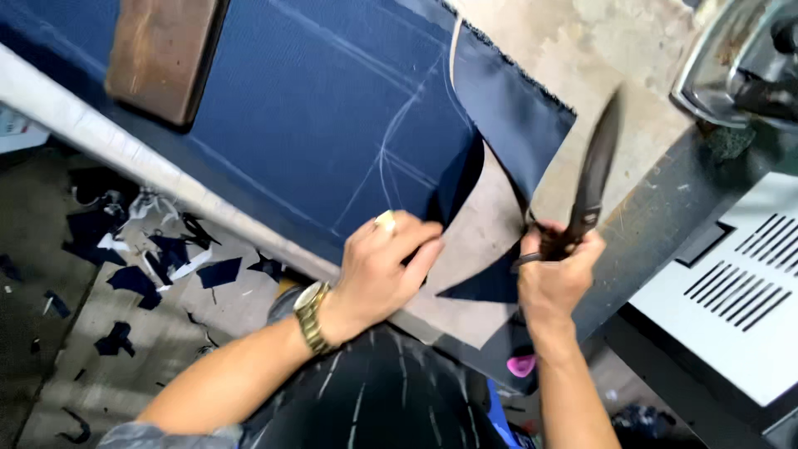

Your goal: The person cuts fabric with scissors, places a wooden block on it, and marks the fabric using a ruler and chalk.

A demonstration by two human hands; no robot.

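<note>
My left hand (384, 264), with a ring and a gold watch, presses on the cut edge of a navy blue cloth (332, 116) marked with white chalk lines. A curved cut has opened in the cloth, showing the beige tabletop (474, 241) beneath. My right hand (553, 274) grips the handles of large black scissors (592, 179), blades closed and pointing up and away, just right of the cut. A small triangular piece of navy cloth (490, 283) lies between my hands.
A brown wooden block (158, 54) rests on the cloth at the far left. A metal iron (740, 62) sits at the top right, a white vented panel (740, 283) below it. Navy scraps (141, 249) litter the floor. A pink chalk piece (522, 364) lies near my right wrist.
</note>
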